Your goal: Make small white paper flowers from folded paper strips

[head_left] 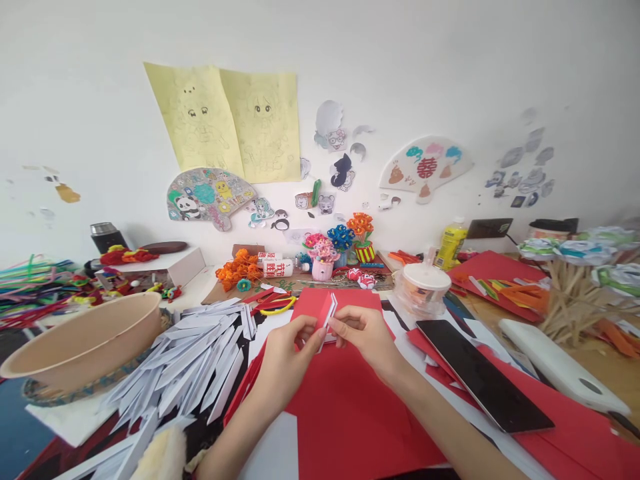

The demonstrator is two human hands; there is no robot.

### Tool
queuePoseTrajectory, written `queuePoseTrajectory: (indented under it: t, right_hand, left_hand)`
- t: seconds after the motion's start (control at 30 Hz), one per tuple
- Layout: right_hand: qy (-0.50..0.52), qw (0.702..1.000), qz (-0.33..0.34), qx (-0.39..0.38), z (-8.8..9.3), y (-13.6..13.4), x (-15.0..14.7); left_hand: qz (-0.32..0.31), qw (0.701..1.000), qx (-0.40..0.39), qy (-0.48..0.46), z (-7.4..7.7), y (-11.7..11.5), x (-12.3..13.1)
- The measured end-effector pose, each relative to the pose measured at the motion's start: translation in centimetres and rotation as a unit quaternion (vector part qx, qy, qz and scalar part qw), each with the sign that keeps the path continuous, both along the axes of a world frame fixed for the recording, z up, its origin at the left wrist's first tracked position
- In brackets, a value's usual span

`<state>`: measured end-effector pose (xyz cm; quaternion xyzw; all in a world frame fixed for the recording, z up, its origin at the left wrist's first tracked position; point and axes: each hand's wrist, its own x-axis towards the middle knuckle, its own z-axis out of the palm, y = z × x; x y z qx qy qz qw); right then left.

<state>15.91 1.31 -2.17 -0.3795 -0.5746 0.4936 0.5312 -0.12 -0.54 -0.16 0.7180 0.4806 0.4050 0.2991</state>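
Note:
Both hands meet over a large red paper sheet (pixel 345 413) at the table's middle. My left hand (pixel 290 357) and my right hand (pixel 367 337) pinch a small folded piece of paper (pixel 323 313), red on one side and white on the other, held upright between the fingertips. To the left of the hands lies a fan of several folded white paper strips (pixel 195 360).
A tan bowl (pixel 80 343) sits at the left, pipe cleaners (pixel 35 287) behind it. A dark phone (pixel 483 373) and a white case (pixel 560 367) lie at the right. A lidded plastic cup (pixel 423 287), scissors (pixel 273 303), glue tubes (pixel 283 263), small craft flowers (pixel 340 247) stand behind.

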Motion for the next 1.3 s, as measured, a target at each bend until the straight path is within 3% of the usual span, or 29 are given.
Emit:
queuePoseTrajectory:
  t: [0.57, 0.8, 1.3]
  right_hand:
    - [-0.024, 0.999, -0.011, 0.018, 0.09, -0.13, -0.04]
    - [-0.020, 0.998, -0.057, 0.025, -0.45, 0.19, 0.20]
    - [-0.014, 0.999, -0.030, 0.011, 0.00, -0.20, -0.23]
  left_hand:
    - [0.030, 0.999, 0.020, 0.019, -0.14, -0.04, 0.08]
    - [0.034, 0.999, 0.004, 0.018, -0.20, 0.01, -0.04]
    - [0.042, 0.999, 0.004, 0.024, -0.01, -0.15, 0.09]
